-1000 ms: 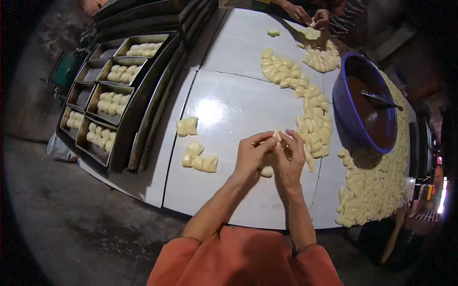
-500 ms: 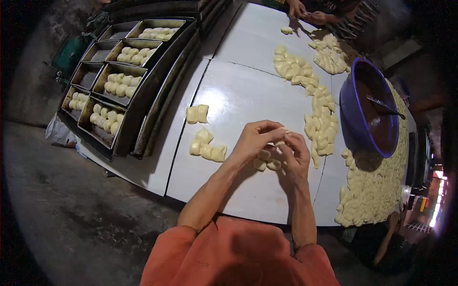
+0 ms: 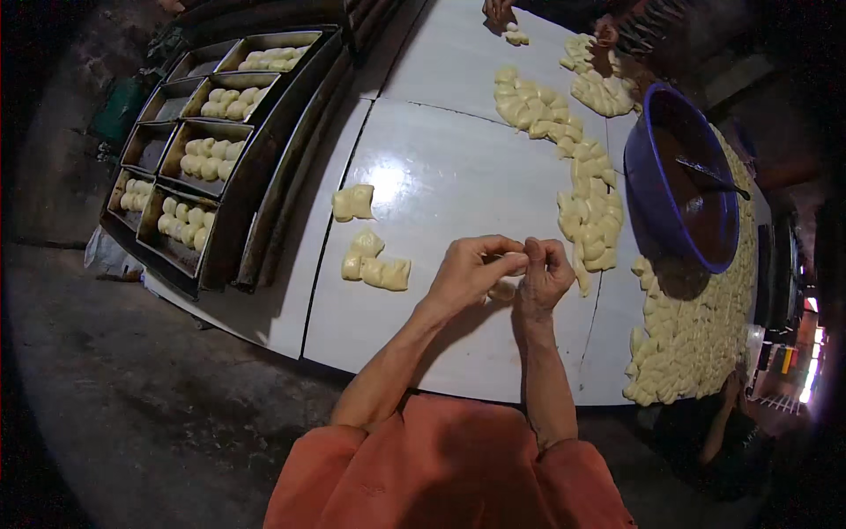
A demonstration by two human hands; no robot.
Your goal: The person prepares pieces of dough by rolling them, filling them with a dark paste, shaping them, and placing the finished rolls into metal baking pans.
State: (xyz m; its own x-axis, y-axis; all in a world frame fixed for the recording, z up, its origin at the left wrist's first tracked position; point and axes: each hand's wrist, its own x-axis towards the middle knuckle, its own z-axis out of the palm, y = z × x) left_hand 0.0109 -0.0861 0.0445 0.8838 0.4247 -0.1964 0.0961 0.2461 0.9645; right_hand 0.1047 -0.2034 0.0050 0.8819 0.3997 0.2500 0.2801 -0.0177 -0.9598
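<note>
My left hand [image 3: 476,269] and my right hand [image 3: 546,278] meet over the near middle of the white table, fingertips pinched together around a small piece of dough that the fingers mostly hide. Just below them, partly covered, pale dough pieces [image 3: 502,292] rest on the tabletop. Left of my hands lie a joined pair of dough pieces [image 3: 353,203] and, nearer me, an L-shaped cluster of dough pieces [image 3: 383,273]. A long band of dough pieces [image 3: 589,216] curves along the right side of the table.
Dark metal baking pans [image 3: 181,234] stand at the left, several holding rows of dough balls. At the right, a purple basin [image 3: 636,181] of brown contents with a utensil stands beside a wide spread of dough [image 3: 687,344]. Another person's hand [image 3: 499,11] is at the far edge.
My hands have drawn closer together, and the right fingers have closed upward against the left ones. The dough below is more covered. The other person's hands have moved apart. The view has shifted slightly.
</note>
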